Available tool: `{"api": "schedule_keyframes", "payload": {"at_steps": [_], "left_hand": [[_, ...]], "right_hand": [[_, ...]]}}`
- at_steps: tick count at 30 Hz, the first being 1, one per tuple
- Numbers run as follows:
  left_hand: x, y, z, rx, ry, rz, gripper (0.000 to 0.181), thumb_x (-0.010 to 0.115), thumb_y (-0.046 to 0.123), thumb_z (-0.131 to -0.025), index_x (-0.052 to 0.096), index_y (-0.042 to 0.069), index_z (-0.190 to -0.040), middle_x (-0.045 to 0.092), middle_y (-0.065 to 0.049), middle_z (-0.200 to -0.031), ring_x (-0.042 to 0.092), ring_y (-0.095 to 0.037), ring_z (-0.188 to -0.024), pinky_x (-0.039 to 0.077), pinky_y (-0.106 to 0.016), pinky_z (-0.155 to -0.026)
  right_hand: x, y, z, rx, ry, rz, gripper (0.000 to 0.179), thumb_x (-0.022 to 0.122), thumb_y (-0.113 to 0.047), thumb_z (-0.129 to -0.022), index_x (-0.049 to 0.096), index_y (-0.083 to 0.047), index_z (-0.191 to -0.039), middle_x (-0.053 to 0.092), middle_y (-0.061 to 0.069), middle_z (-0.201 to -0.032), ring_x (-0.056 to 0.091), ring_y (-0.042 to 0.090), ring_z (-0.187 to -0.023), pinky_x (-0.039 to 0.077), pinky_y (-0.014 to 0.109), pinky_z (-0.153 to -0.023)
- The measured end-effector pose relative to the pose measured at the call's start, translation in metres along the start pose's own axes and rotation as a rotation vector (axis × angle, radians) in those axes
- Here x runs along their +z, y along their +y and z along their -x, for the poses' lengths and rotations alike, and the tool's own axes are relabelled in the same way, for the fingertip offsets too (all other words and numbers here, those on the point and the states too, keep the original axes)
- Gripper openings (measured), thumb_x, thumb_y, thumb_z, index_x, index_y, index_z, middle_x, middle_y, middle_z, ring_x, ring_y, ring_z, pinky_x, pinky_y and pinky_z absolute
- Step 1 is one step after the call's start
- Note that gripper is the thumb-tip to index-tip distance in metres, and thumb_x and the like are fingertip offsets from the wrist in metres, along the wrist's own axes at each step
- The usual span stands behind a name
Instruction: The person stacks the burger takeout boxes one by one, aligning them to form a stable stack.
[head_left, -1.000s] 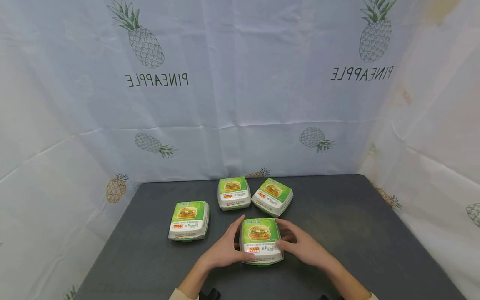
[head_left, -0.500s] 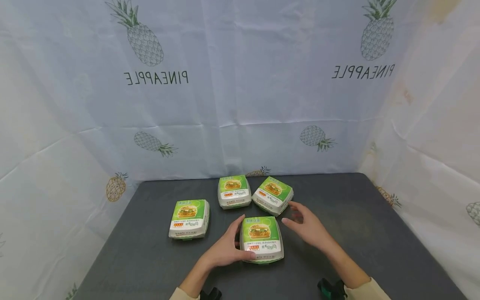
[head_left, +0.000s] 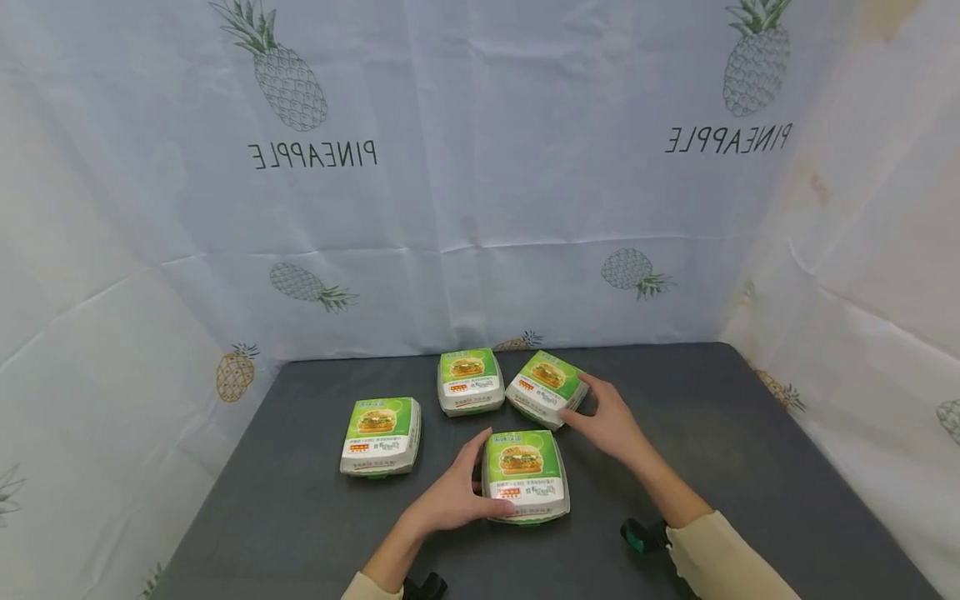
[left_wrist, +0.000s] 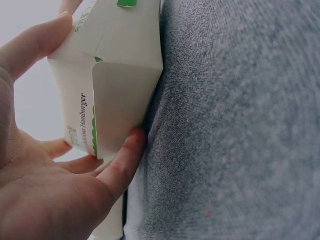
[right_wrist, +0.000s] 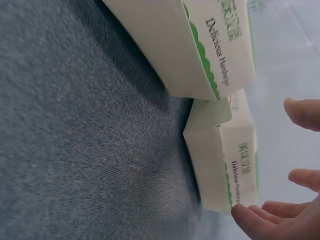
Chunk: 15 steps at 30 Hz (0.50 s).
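Observation:
A green and white hamburger box (head_left: 525,475) with a burger picture on its lid sits at the front middle of the table. My left hand (head_left: 455,493) holds its left side, thumb at the front edge and fingers along the side and back. In the left wrist view, the fingers (left_wrist: 125,162) lie against the white box wall (left_wrist: 120,105). My right hand (head_left: 611,421) is spread at the right side of a turned hamburger box (head_left: 546,389) farther back. The right wrist view has a fingertip (right_wrist: 242,215) right at that box's end (right_wrist: 240,165), with the thumb apart from it.
Another hamburger box (head_left: 471,383) stands at the back middle, close beside the turned one. A further box (head_left: 381,436) sits to the left on the dark table (head_left: 712,467). White cloth (head_left: 525,167) printed with pineapples hangs behind and at both sides.
My right hand has left the front box and moved back and right to the turned box. The left hand stays on the front box. The boxes keep their places.

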<state>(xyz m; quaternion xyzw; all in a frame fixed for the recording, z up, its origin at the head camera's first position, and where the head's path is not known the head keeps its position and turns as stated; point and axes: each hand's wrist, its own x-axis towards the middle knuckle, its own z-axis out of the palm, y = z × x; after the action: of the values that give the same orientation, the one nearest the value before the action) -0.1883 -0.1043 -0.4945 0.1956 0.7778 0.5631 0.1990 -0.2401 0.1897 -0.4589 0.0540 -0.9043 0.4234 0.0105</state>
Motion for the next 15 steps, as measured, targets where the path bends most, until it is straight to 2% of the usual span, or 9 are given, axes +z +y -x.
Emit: {"api": "schedule_keyframes", "payload": {"at_steps": [8,15], "left_hand": [[0.000,0.000,-0.001,-0.005,-0.004,0.002,0.115,0.086,0.036,-0.084,0.008,0.010,-0.164,0.025,-0.021,-0.155,0.051,-0.029,-0.126,0.053,-0.035,-0.091],[0.000,-0.002,-0.001,-0.007,-0.004,0.011,0.113,0.085,0.036,-0.085,0.008,0.011,-0.164,0.023,-0.021,-0.156,0.054,-0.028,-0.124,0.054,-0.034,-0.089]], "right_hand": [[0.009,0.009,-0.017,-0.017,-0.024,0.024,0.092,0.074,-0.041,-0.094,0.026,0.004,-0.158,0.021,0.034,-0.158,0.025,0.053,-0.144,0.031,0.069,-0.108],[0.016,0.015,-0.027,0.004,-0.058,0.037,0.095,0.076,-0.042,-0.091,0.026,0.003,-0.158,0.012,0.037,-0.160,0.018,0.057,-0.145,0.029,0.071,-0.108]]}}
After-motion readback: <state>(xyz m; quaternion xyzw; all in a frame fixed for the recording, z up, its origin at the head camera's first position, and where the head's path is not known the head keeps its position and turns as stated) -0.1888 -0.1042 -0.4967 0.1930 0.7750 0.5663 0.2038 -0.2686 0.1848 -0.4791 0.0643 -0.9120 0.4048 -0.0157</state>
